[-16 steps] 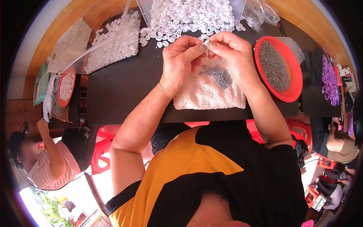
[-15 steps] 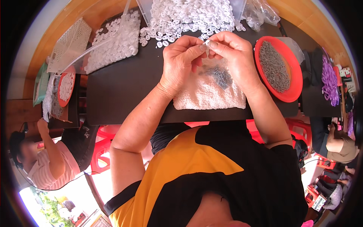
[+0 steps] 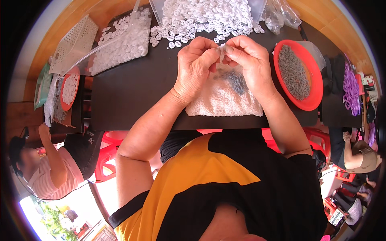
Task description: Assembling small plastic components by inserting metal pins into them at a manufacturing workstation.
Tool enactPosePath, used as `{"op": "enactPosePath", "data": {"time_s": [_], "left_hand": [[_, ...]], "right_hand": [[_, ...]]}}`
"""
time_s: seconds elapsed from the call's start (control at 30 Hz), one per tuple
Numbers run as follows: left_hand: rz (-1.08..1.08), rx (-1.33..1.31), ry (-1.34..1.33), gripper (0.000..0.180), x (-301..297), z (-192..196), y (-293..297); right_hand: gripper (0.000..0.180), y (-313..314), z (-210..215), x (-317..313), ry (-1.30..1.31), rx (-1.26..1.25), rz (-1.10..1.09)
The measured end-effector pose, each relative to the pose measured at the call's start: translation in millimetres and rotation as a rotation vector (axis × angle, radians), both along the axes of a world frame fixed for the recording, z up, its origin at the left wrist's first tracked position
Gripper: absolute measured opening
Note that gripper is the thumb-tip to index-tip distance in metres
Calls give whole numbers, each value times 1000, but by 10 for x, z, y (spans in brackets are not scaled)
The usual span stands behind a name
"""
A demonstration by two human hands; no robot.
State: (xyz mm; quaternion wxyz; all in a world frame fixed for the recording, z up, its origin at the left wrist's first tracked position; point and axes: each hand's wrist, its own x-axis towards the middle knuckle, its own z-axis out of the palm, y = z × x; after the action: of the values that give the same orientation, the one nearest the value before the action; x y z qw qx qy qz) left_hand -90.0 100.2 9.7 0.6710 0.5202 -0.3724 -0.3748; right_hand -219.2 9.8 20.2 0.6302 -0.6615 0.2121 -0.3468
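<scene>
Dark tabletop (image 3: 132,92), one small white piece (image 3: 222,47) up at the fingertips (image 3: 228,49)!

Closest in, a pale towel (image 3: 223,105) lies along the table's near edge, a little right of the middle. On it sits a loose patch of grey pieces (image 3: 238,83); how far it runs under the right hand (image 3: 255,66) can't be seen. Now up to the action, over the towel's far end: the left hand (image 3: 193,68) and the right come together, thumb and forefinger of each closed in a tight pinch, meeting on that piece. It's bright white and tiny, mostly covered by the fingers, so its outline can't be made out. Out to the right edge, a red oval dish (image 3: 317,94) carries a grey heap (image 3: 295,74), slim bits tangled too closely to tell singly. Toward the far left corner, a clear container (image 3: 86,60) is packed with white pieces. And right against the far edge, a clear bin (image 3: 260,14) brims with white ovals (image 3: 205,18), its back cut off by the frame, strays scattered out before it! Just beside it, crumpled clear bags (image 3: 279,18), also cut off at the top.
</scene>
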Motion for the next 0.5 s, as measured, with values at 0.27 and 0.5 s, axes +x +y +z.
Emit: {"op": "enactPosePath", "data": {"time_s": [0.27, 0.5], "left_hand": [[4, 15, -59, 14, 27, 27, 7], [59, 10, 131, 11, 127, 53, -17]], "right_hand": [[14, 5, 0, 3, 18, -10, 2], [9, -120, 62, -62, 44, -9, -50]]}}
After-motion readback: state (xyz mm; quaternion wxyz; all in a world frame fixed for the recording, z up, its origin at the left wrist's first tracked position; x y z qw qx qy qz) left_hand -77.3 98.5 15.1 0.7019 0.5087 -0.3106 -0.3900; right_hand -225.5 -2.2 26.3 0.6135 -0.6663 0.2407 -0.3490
